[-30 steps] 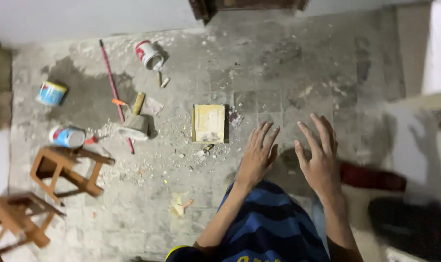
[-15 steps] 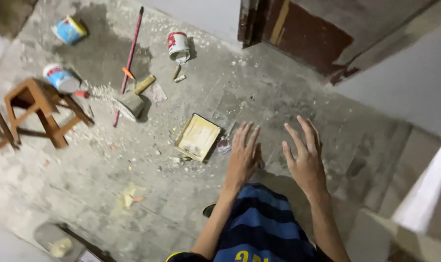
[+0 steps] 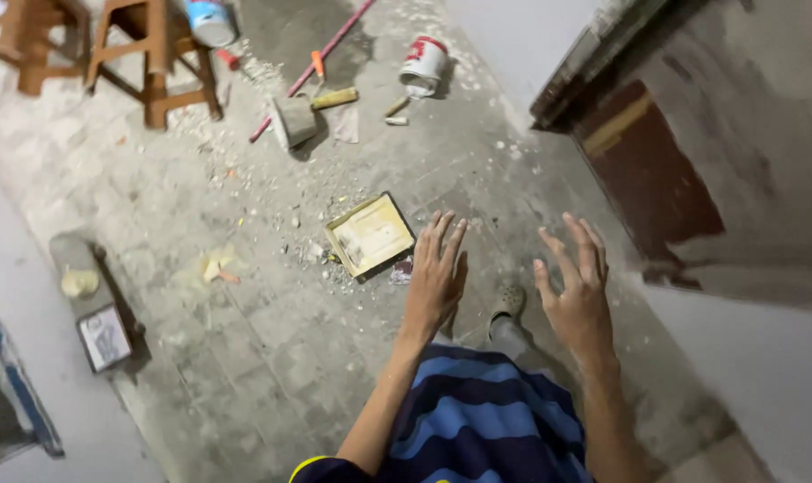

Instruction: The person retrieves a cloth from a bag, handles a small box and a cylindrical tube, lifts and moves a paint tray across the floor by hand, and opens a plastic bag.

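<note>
Your left hand (image 3: pixel 435 277) and right hand (image 3: pixel 578 291) hover spread and empty, the left just near of the shallow yellow tray (image 3: pixel 371 236) on the floor (image 3: pixel 272 349), probably light, rigid metal; grip its raised rim.

- A wooden stool (image 3: pixel 160 54) stands at eleven o'clock, a second stool (image 3: pixel 30 45) just beside it at the edge.
- A blue tin (image 3: pixel 211 20) lies by the stool.
- A red rod (image 3: pixel 317 63) slants across the floor at twelve.
- A white can (image 3: pixel 423 63) lies tipped near the wall.
- A mallet (image 3: pixel 303 114) rests beside the rod.
- A dark door (image 3: pixel 652 179) at two o'clock.
</note>
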